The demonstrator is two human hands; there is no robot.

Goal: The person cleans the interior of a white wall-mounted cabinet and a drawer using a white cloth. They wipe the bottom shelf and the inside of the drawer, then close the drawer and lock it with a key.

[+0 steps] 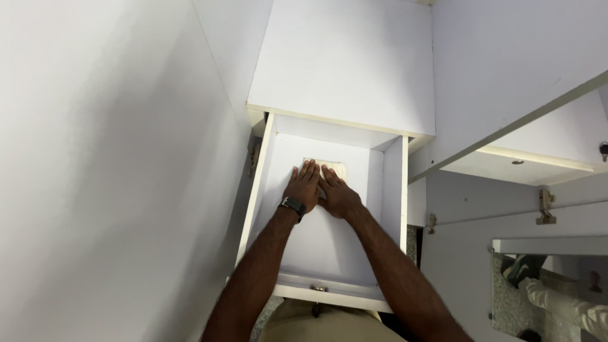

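In the head view, we had both hands inside the open white drawer [392,190]: our left hand [304,187] and our right hand [339,196] lay flat and open, fingers stretched, pressing side by side on a pale cream flat item [334,168] near the back wall of the drawer, and neither hand was closed around it. We judged that the thin item could slide away under our palms or bend, because flat fingers had no real hold on its edges, and the pulled-out drawer could tilt under our weight.
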